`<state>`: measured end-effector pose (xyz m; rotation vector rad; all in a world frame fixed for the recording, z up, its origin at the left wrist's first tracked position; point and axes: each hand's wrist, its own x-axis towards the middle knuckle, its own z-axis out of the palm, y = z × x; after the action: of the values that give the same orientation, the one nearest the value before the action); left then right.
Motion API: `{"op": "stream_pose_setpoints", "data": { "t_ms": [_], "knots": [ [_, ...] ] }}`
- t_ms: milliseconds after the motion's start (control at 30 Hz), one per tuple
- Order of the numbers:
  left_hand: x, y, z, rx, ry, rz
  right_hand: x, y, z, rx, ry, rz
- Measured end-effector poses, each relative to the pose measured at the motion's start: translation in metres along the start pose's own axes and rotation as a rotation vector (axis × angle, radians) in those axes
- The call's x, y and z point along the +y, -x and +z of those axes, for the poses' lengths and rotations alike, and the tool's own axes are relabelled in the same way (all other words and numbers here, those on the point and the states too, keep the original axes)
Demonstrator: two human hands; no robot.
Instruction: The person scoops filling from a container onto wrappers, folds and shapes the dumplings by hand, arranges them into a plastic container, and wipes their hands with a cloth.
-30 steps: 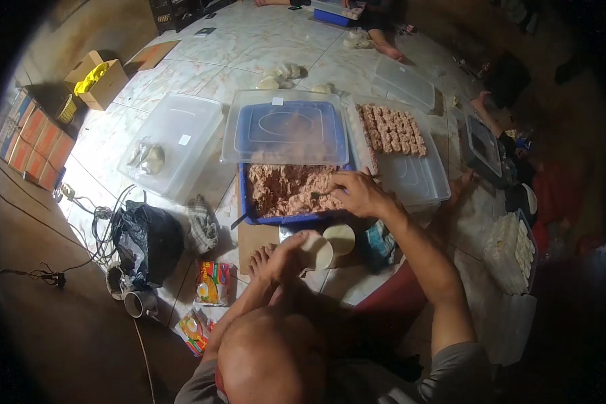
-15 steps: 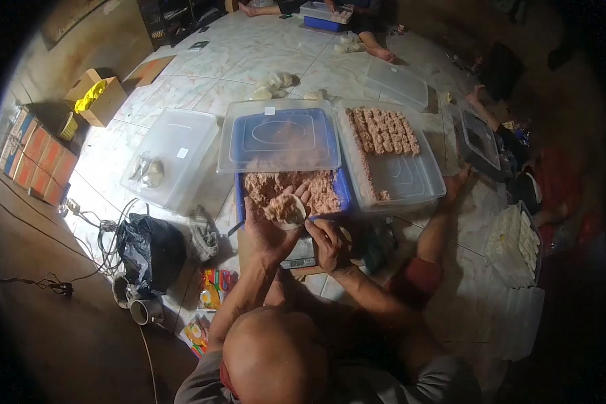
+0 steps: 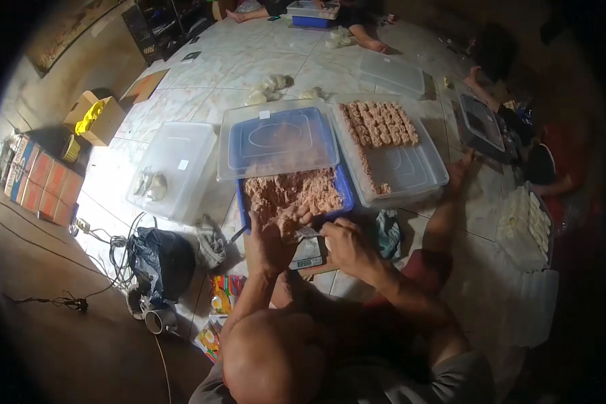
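My left hand (image 3: 273,241) is curled at the near edge of a blue tub (image 3: 349,192) of pinkish minced meat (image 3: 289,188). Some meat clings to its palm and fingers, and it seems cupped around a small lump. Just to the right, my right hand (image 3: 347,244) has its fingers bent together; a pale bit shows at the fingertips, too small to name. Below and between both hands lies a digital scale (image 3: 306,261), partly covered. A clear lid (image 3: 276,165) covers the far part of the tub.
A clear box with rows of meat lumps (image 3: 380,124) stands right of the tub. Left are a clear box (image 3: 175,168), a black plastic bag (image 3: 158,259) and a cloth (image 3: 211,242). Another cloth (image 3: 388,234) lies right. Other people sit at the back and right.
My right hand has moved slightly right, away from the left. The left palm, flatter before with meat and a round white wrapper showing, has turned and curled; the wrapper no longer shows there.
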<state>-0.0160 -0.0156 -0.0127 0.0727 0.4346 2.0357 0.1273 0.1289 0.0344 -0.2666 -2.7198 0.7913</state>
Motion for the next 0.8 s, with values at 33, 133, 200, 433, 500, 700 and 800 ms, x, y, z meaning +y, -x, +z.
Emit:
{"op": "stream_pose_setpoints", "data": {
  "t_ms": [33,133,200,433,500,700,800],
  "knots": [
    [-0.004,-0.002,-0.004,0.131,-0.023,0.053,-0.002,0.001,-0.005,-0.01,-0.066,0.031],
    [-0.003,0.004,0.001,0.138,0.036,-0.002,-0.022,0.011,0.003,-0.073,-0.109,0.039],
    [0.0,0.004,0.008,0.011,0.032,0.019,-0.022,0.014,0.003,-0.088,-0.156,0.048],
    [-0.007,0.01,0.001,0.029,0.148,0.004,-0.011,0.017,-0.003,-0.05,-0.005,-0.043],
    [-0.005,0.004,-0.003,0.051,0.13,-0.01,-0.003,0.01,-0.007,-0.037,-0.018,-0.077],
    [-0.005,0.007,-0.001,0.104,0.0,-0.074,0.015,0.009,-0.024,0.08,-0.044,-0.225],
    [-0.012,0.013,0.013,0.072,0.009,-0.233,0.019,0.023,0.0,0.091,-0.06,-0.178]
  ]
}}
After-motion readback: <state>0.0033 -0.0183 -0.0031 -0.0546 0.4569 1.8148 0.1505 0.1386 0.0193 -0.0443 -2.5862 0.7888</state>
